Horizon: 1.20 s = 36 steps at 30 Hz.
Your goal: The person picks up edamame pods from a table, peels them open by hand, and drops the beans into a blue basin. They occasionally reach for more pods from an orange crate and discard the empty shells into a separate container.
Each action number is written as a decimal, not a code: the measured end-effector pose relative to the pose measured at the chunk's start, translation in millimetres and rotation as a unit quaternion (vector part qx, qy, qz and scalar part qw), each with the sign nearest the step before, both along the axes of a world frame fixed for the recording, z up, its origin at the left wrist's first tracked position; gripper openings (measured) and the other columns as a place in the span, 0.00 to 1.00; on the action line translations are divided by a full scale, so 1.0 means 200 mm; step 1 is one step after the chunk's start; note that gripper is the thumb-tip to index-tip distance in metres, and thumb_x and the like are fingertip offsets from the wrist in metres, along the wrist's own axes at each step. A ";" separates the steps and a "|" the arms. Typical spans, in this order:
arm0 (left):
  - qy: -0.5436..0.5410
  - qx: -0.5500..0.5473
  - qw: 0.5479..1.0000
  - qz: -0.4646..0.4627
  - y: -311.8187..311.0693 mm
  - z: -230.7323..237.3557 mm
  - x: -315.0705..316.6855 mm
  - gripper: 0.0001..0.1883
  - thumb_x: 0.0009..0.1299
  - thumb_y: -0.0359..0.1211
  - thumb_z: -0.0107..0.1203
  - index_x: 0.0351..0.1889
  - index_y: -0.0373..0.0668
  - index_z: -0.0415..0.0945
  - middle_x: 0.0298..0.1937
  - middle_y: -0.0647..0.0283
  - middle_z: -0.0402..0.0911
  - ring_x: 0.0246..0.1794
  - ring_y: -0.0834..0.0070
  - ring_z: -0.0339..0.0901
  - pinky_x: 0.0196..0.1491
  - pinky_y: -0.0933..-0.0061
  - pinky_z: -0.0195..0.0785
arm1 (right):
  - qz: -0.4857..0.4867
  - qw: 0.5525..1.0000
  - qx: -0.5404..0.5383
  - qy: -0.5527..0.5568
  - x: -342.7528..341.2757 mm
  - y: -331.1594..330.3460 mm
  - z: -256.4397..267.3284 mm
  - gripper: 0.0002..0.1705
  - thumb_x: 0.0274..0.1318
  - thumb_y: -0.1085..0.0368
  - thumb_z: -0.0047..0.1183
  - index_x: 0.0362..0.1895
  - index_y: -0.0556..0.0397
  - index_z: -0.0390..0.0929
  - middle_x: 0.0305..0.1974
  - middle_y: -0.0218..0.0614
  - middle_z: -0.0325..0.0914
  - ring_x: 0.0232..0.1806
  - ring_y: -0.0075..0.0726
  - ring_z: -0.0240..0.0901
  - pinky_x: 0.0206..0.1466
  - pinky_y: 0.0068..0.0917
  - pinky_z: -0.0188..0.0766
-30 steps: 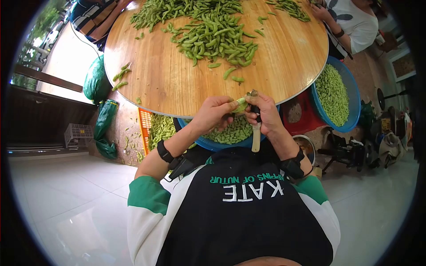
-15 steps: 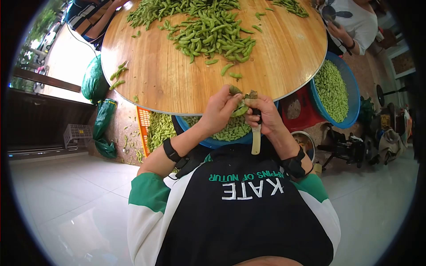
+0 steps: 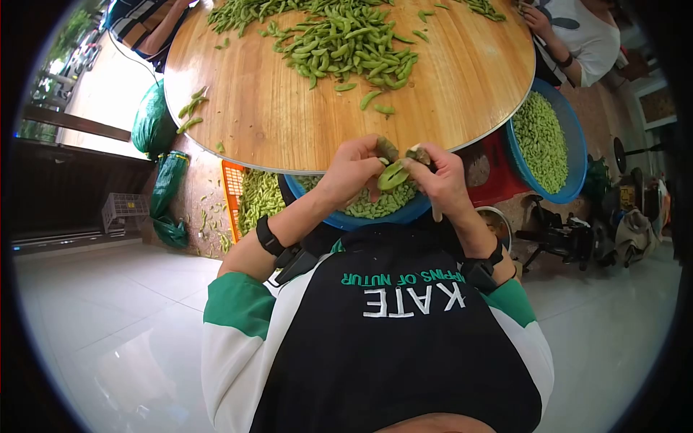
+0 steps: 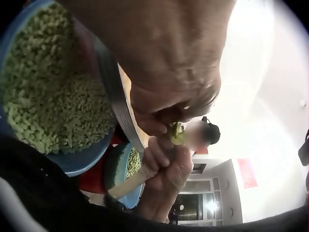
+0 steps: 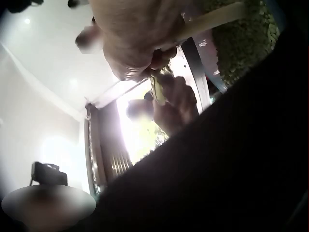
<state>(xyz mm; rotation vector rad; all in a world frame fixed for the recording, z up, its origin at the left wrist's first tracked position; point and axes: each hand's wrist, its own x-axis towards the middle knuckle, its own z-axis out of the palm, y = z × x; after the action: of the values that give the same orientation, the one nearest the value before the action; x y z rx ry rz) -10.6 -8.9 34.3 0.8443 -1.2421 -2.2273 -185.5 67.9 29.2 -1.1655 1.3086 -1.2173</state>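
In the head view, a split green soybean pod (image 3: 392,176) is stretched between both hands over the blue basin. My left hand (image 3: 350,173) pinches its left end. My right hand (image 3: 445,180) pinches the other side, with a pale-handled tool (image 4: 128,184) tucked in its palm. The handle sticks out below the fist in the left wrist view; its working end is hidden. Dark greenish coverings show on a finger of each hand. Below the hands, the blue basin (image 3: 415,209) holds shelled beans (image 3: 375,206).
A round wooden table (image 3: 238,115) carries a heap of pods (image 3: 346,50). An orange basket (image 3: 232,195) of pods stands left of the basin. Another blue basin (image 3: 577,166) of beans is at the right beside a red stool (image 3: 498,173). Two people sit across.
The pod in my hands has turned and now shows split open. My right hand has rotated, so the tool's handle is mostly hidden in the head view.
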 end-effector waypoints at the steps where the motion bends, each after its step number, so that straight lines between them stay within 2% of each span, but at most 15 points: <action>1: 0.000 0.000 1.000 0.003 0.00 0.02 0.00 0.09 0.62 0.21 0.47 0.40 0.35 0.73 0.30 0.63 0.77 0.20 0.80 0.74 0.17 0.83 0.64 | -0.033 0.998 -0.033 0.034 0.00 0.00 0.00 0.08 0.56 0.69 0.56 0.28 0.58 0.71 0.20 0.21 0.65 0.22 0.12 0.56 0.23 0.18 0.55; 4: -0.013 0.068 0.997 0.030 0.01 -0.01 0.00 0.08 0.59 0.20 0.46 0.36 0.34 0.73 0.25 0.63 0.75 0.19 0.79 0.74 0.18 0.81 0.66 | -0.035 0.998 -0.017 0.050 0.00 0.01 -0.01 0.09 0.55 0.70 0.57 0.27 0.59 0.70 0.19 0.22 0.64 0.23 0.14 0.56 0.24 0.19 0.56; 6: -0.020 -0.079 0.997 0.014 0.02 -0.09 -0.01 0.06 0.59 0.21 0.48 0.33 0.35 0.73 0.25 0.63 0.75 0.18 0.79 0.73 0.18 0.80 0.65 | -0.035 0.998 -0.012 0.056 0.01 0.01 -0.01 0.09 0.54 0.70 0.57 0.26 0.59 0.70 0.18 0.23 0.64 0.23 0.14 0.56 0.24 0.19 0.56; 13: -0.078 -0.158 0.984 0.015 0.08 -0.13 -0.05 0.05 0.59 0.21 0.49 0.32 0.38 0.72 0.25 0.69 0.75 0.22 0.84 0.70 0.23 0.81 0.63 | -0.010 0.985 -0.097 0.142 0.04 0.04 -0.01 0.07 0.53 0.71 0.57 0.29 0.60 0.72 0.19 0.27 0.66 0.23 0.15 0.58 0.25 0.20 0.58; 16: -0.129 -0.175 0.976 0.004 0.09 -0.15 -0.05 0.07 0.59 0.21 0.49 0.35 0.36 0.72 0.25 0.66 0.75 0.24 0.81 0.72 0.26 0.77 0.66 | -0.013 0.985 -0.100 0.142 0.04 0.05 -0.02 0.06 0.54 0.72 0.57 0.31 0.60 0.73 0.20 0.23 0.65 0.24 0.14 0.58 0.26 0.18 0.58; 17: -0.161 -0.276 0.947 -0.023 0.09 -0.14 -0.03 0.07 0.59 0.23 0.50 0.36 0.35 0.71 0.27 0.59 0.76 0.25 0.71 0.73 0.28 0.73 0.66 | -0.023 0.985 -0.100 0.142 0.03 0.05 -0.02 0.05 0.54 0.71 0.56 0.31 0.59 0.73 0.20 0.23 0.66 0.24 0.14 0.58 0.26 0.18 0.57; 18: -0.191 -0.373 0.907 -0.050 0.10 -0.12 -0.01 0.08 0.59 0.25 0.51 0.37 0.33 0.71 0.28 0.51 0.77 0.26 0.61 0.74 0.30 0.68 0.66 | -0.048 0.987 -0.084 0.128 0.00 0.05 -0.01 0.05 0.56 0.71 0.56 0.31 0.58 0.74 0.21 0.21 0.66 0.23 0.13 0.58 0.25 0.17 0.56; 22: -0.115 -0.457 0.881 -0.028 0.11 0.00 0.04 0.14 0.60 0.28 0.55 0.44 0.35 0.71 0.36 0.46 0.76 0.32 0.52 0.75 0.34 0.64 0.69 | -0.052 0.996 0.016 0.066 -0.09 0.05 0.02 0.07 0.58 0.70 0.53 0.27 0.56 0.72 0.20 0.18 0.65 0.23 0.12 0.58 0.24 0.16 0.55; 25: -0.144 -0.484 0.863 -0.024 0.07 0.08 0.03 0.20 0.60 0.30 0.60 0.50 0.38 0.71 0.39 0.49 0.77 0.35 0.60 0.77 0.35 0.69 0.70 | -0.030 0.999 0.038 0.012 -0.04 0.02 0.03 0.08 0.58 0.69 0.53 0.27 0.56 0.72 0.20 0.19 0.65 0.21 0.12 0.59 0.22 0.16 0.54; 27: -0.053 -0.453 0.890 -0.004 0.02 0.10 0.01 0.23 0.57 0.30 0.64 0.51 0.38 0.71 0.38 0.54 0.77 0.35 0.67 0.77 0.34 0.73 0.70 | 0.000 0.999 0.019 -0.044 0.01 -0.02 0.02 0.06 0.59 0.68 0.52 0.30 0.56 0.75 0.16 0.21 0.65 0.13 0.12 0.55 0.15 0.15 0.47; 29: -0.059 -0.385 0.921 -0.009 0.02 0.08 0.04 0.20 0.56 0.29 0.65 0.47 0.38 0.74 0.35 0.60 0.78 0.33 0.73 0.77 0.33 0.76 0.69 | 0.012 0.997 0.045 -0.058 0.06 -0.04 0.04 0.06 0.60 0.67 0.52 0.31 0.56 0.75 0.16 0.22 0.65 0.13 0.13 0.55 0.14 0.15 0.48; 31: -0.090 -0.397 0.912 0.046 -0.01 0.07 0.07 0.15 0.57 0.28 0.65 0.41 0.38 0.77 0.34 0.62 0.79 0.31 0.73 0.77 0.32 0.75 0.69 | 0.078 0.967 0.112 -0.214 0.07 -0.07 0.04 0.08 0.59 0.64 0.53 0.29 0.54 0.75 0.17 0.23 0.65 0.13 0.13 0.55 0.14 0.15 0.47; 33: -0.067 -0.458 0.882 0.090 -0.01 0.07 0.12 0.10 0.58 0.26 0.62 0.38 0.38 0.78 0.32 0.60 0.78 0.29 0.70 0.77 0.32 0.74 0.69 | 0.114 0.954 0.115 -0.251 0.09 -0.09 0.04 0.08 0.61 0.63 0.52 0.32 0.54 0.75 0.18 0.26 0.67 0.13 0.14 0.55 0.14 0.14 0.48; 35: -0.149 -0.557 0.813 0.088 -0.05 0.09 0.26 0.08 0.60 0.26 0.59 0.37 0.39 0.77 0.30 0.57 0.77 0.29 0.64 0.78 0.31 0.70 0.70 | 0.210 0.901 0.165 -0.342 0.10 -0.11 0.02 0.12 0.63 0.63 0.47 0.47 0.57 0.72 0.21 0.30 0.69 0.12 0.14 0.54 0.14 0.13 0.50; 36: -0.205 -0.560 0.799 0.082 -0.05 0.11 0.33 0.07 0.61 0.25 0.58 0.37 0.37 0.77 0.31 0.56 0.78 0.30 0.65 0.78 0.33 0.71 0.70 | 0.205 0.920 0.140 -0.304 0.12 -0.12 0.04 0.18 0.64 0.63 0.45 0.56 0.58 0.68 0.22 0.31 0.70 0.12 0.14 0.54 0.14 0.13 0.50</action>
<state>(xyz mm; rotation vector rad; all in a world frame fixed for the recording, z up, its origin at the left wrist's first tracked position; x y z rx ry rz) 55.8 -19.3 56.4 0.8410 -2.1844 -0.8172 -161.5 44.1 36.3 -0.7150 0.6917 -0.9318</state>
